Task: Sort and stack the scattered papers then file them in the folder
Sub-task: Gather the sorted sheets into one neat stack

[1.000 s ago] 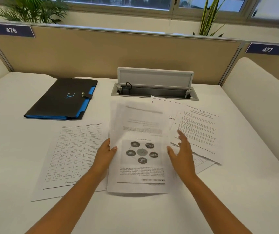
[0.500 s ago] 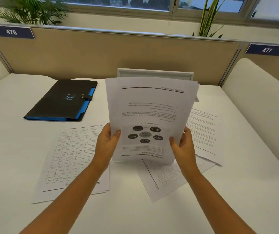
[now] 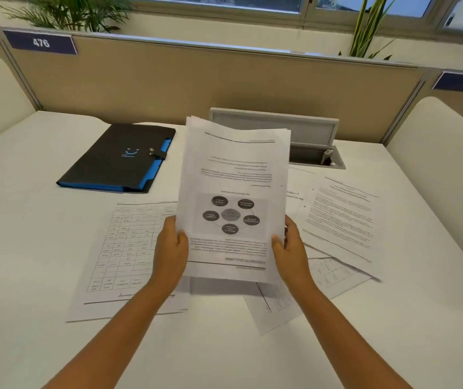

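Holding a stack (image 3: 234,175) of papers upright above the desk (image 3: 28,234), the person grips it near its lower edge with both hands. The left hand (image 3: 170,254) pinches the stack's left side, thumb on the front sheet and fingers behind; the right hand (image 3: 290,252) pinches the right side the same way. The front sheet shows a diagram of dark ovals and its print reads upside down. Sheets at the top of the stack are fanned and uneven. On the desk, a table sheet (image 3: 123,256) lies flat to the left, a text sheet (image 3: 342,217) lies to the right, and another sheet (image 3: 303,293) lies partly under it. The black folder (image 3: 118,158) with blue edges lies closed at far left, well apart from the stack.
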A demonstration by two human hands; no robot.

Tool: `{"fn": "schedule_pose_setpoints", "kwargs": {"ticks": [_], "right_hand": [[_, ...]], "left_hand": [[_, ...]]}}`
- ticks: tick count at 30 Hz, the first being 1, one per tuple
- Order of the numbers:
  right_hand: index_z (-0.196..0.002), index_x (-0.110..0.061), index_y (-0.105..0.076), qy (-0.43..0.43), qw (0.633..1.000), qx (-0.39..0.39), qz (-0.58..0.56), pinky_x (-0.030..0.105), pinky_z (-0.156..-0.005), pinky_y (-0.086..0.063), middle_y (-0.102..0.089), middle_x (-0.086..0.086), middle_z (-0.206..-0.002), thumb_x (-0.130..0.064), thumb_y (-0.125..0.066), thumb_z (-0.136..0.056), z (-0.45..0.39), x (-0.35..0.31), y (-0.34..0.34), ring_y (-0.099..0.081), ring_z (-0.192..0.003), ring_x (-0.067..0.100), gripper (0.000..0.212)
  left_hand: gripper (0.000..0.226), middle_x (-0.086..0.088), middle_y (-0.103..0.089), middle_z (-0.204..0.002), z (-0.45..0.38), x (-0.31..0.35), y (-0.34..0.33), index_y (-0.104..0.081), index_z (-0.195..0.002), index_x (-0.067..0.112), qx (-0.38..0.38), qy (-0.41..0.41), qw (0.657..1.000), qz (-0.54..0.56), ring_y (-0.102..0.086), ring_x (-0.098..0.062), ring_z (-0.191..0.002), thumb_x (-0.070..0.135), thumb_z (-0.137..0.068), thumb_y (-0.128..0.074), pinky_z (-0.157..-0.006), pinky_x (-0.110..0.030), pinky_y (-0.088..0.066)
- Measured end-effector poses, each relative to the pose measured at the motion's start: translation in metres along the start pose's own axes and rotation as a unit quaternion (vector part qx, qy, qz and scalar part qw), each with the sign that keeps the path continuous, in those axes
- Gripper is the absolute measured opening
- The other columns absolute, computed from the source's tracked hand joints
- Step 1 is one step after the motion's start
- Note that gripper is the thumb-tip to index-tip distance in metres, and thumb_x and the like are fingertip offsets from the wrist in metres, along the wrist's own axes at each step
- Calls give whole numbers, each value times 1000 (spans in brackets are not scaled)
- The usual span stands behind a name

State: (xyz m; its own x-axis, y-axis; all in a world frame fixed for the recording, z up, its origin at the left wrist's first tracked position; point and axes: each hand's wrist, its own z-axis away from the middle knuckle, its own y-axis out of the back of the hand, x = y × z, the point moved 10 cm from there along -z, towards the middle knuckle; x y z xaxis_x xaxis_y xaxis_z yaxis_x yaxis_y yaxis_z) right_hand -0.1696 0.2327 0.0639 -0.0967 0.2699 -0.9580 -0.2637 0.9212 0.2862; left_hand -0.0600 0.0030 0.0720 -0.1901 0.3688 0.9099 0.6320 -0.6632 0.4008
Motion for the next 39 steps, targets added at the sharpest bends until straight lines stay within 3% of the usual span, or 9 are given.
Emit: {"fn": "schedule_pose_setpoints", "kwargs": {"ticks": [3, 9, 10, 13, 17, 25, 28, 32, 39], "right_hand": [[-139, -22, -31, 2, 998, -55, 32, 26, -93, -45, -49, -7, -125, -8, -44, -92, -1, -9, -34, -50, -113, 12, 51], [-130, -22, -44, 8, 981, -167, 98, 2, -64, -40, -58, -3, -114, -10, -51, -89, 11, -6, -111, -55, -90, 9, 44], [-128, -21, -45, 3, 978, -179, 108, 4, -68, -43, -59, 1, -117, -11, -52, -88, 15, -2, -122, -56, -91, 12, 42], [-126, -17, -45, -28, 966, -206, 155, 34, -90, -50, -56, 9, -119, -20, -57, -87, 23, 14, -144, -57, -104, 22, 41], [-117, -12, -49, -30, 955, -210, 206, 35, -85, -50, -53, 10, -115, -25, -57, -87, 24, 21, -150, -56, -100, 23, 34], [-113, -8, -49, 12, 942, -202, 266, 27, -73, -41, -46, 12, -116, -21, -52, -90, 13, 14, -145, -49, -89, 20, 27], [-118, -9, -49, 19, 935, -210, 285, 27, -74, -42, -45, 11, -118, -20, -52, -90, 13, 17, -143, -52, -97, 23, 31], [-127, -10, -44, 27, 925, -204, 318, 27, -77, -41, -43, 9, -122, -21, -51, -91, 11, 21, -133, -51, -105, 24, 38], [-137, -11, -34, 21, 919, -212, 333, 30, -88, -42, -38, 9, -130, -22, -50, -92, 9, 27, -122, -47, -113, 23, 49]], "left_hand": [[32, -15, -53, -123, -4, -16, 34, -37, -127, 8, 52, 33, 998, -22, -53, -29, -110, 10, -95, -36, -90, -41, -48], [35, -22, -51, -130, 6, -71, 96, -39, -129, 5, 113, 109, 983, -97, -50, -38, -115, 8, -94, -38, -91, -44, -43], [35, -24, -51, -129, 9, -80, 102, -40, -128, 4, 116, 123, 979, -115, -50, -40, -114, 7, -93, -40, -92, -45, -43], [39, -29, -51, -124, 18, -101, 122, -42, -126, -1, 142, 165, 955, -203, -46, -46, -114, 6, -89, -49, -93, -53, -39], [43, -33, -42, -128, 22, -117, 143, -41, -130, -2, 176, 221, 923, -263, -37, -50, -118, 8, -88, -49, -95, -61, -32], [43, -22, -46, -136, -6, -124, 135, -39, -132, 1, 113, 224, 933, -260, -35, -46, -124, 20, -93, -42, -100, -56, -31], [47, -15, -46, -139, -12, -116, 117, -34, -137, 5, 83, 194, 944, -253, -33, -43, -127, 19, -94, -42, -102, -55, -29], [49, -21, -41, -140, -8, -111, 91, -34, -138, 5, 41, 171, 940, -293, -32, -45, -126, 20, -93, -44, -100, -57, -31], [58, -29, -44, -133, -13, -115, 85, -34, -134, -4, 64, 283, 946, -148, -45, -45, -119, 26, -88, -54, -95, -45, -39]]}}
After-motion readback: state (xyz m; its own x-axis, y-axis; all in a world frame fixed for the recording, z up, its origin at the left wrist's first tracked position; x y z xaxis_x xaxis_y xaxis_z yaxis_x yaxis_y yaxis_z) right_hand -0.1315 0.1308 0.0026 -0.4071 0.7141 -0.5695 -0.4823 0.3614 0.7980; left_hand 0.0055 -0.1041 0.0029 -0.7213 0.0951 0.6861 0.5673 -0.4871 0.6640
